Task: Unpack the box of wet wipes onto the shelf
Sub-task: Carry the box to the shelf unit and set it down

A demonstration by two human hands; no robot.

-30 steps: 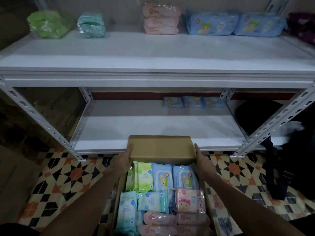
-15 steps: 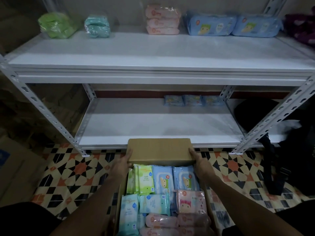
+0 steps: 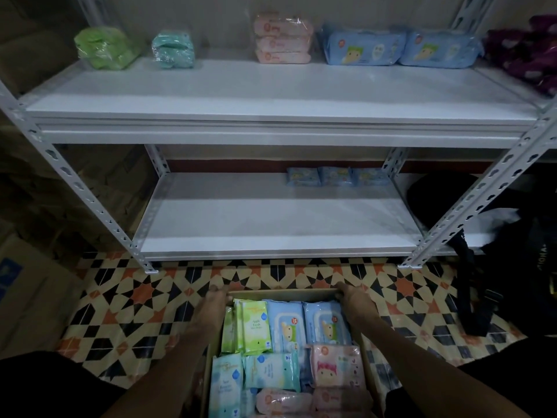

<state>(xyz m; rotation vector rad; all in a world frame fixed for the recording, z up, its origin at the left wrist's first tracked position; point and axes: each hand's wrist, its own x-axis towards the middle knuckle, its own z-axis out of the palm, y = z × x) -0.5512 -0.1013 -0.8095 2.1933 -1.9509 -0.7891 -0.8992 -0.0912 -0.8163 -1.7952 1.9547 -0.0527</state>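
Note:
An open cardboard box (image 3: 283, 293) sits on the tiled floor below me, packed with green (image 3: 254, 325), blue (image 3: 284, 327), pale blue and pink (image 3: 336, 368) wet wipe packs. My left hand (image 3: 215, 306) grips the box's far left corner, fingers curled over the rim. Its far right corner is held the same way by my right hand (image 3: 354, 301). The far flap is folded down out of sight. Ahead stands a white metal shelf (image 3: 271, 128) with green, teal, pink (image 3: 281, 37) and blue packs at the back of its upper board.
Three small blue packs (image 3: 334, 176) lie at the back of the lower board (image 3: 271, 227). A dark bag (image 3: 509, 267) slumps at the right. A cardboard carton (image 3: 27, 294) stands at the left. Purple fabric (image 3: 527, 52) rests on the upper right.
The box has come back toward me, away from the lower shelf. Its far flap, raised before, is now folded down and out of sight. Both hands stayed on the far corners.

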